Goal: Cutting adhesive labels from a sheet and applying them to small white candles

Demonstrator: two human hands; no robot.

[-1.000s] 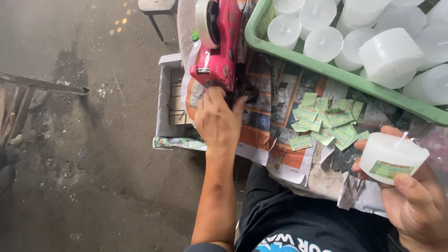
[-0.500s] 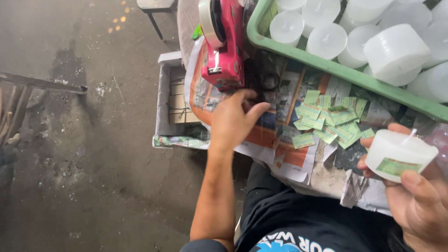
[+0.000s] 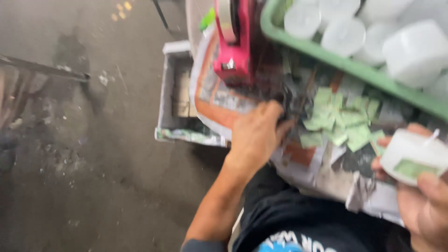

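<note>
Frame was motion-blurred; fine detail lost.

Far left: bare concrete floor (image 3: 70, 163), the widest free room in view. A grey box (image 3: 175, 88) stood at upper centre-left, open-topped, tight against the newspaper (image 3: 219, 100) edge.

Centre: the pink tape dispenser (image 3: 235, 42) stood at the top, on the newspaper. Below it the left hand (image 3: 256, 135) lay knuckles up on the paper, fingers curled together toward the green labels (image 3: 343, 119); whether it pinched anything, I could not tell through the blur.

Right: the green tray (image 3: 336, 60) of white candles (image 3: 345, 35) ran across the upper right corner. At the right edge the right hand (image 3: 422, 196) was clamped round a white candle (image 3: 413, 151), thumb in front, a green label facing the camera, held above the lap, clear of the table.

Risks, as judged: the loose labels lay close to the near paper edge, so a sweeping wrist could scatter them onto the lap or floor. The held candle sat near the frame's right edge with the tray rim above it; room there was tight. The left arm had open space leftward only.
</note>
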